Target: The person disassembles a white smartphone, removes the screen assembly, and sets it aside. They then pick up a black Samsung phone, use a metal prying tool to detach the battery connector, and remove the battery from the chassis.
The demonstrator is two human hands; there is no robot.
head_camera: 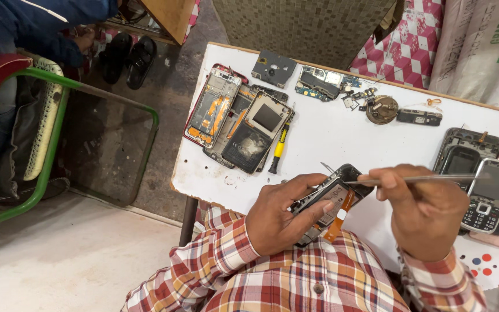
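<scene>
The phone (pixel 329 199) is sitting in the left hand (pixel 281 216), held just over the near edge of the white table (pixel 330 136), above the checked shirt (pixel 295 277). Its long axis is running on a slant, from low near the shirt up and away to the right, with the far end pointing toward the right hand (pixel 425 211). The open face is turning up toward the camera, and an orange ribbon (pixel 341 216) is hanging off its lower side.

The left fingers are curling tightly round the phone's near end and side, thumb lying across the top edge, so that hand is closed on the body. The right hand is sitting just to the right of the phone, its fingers pinched shut on the tweezers (pixel 411 179). The tweezers are lying nearly level, tips pointing left and meeting the phone at its upper far end; whether the tips are gripping anything is too small to tell.

Farther out on the table, opened phone frames (pixel 238 118) are lying beside a yellow screwdriver (pixel 278 147), circuit boards (pixel 321 84) behind them, and keypad phones (pixel 486 193) at the right.
</scene>
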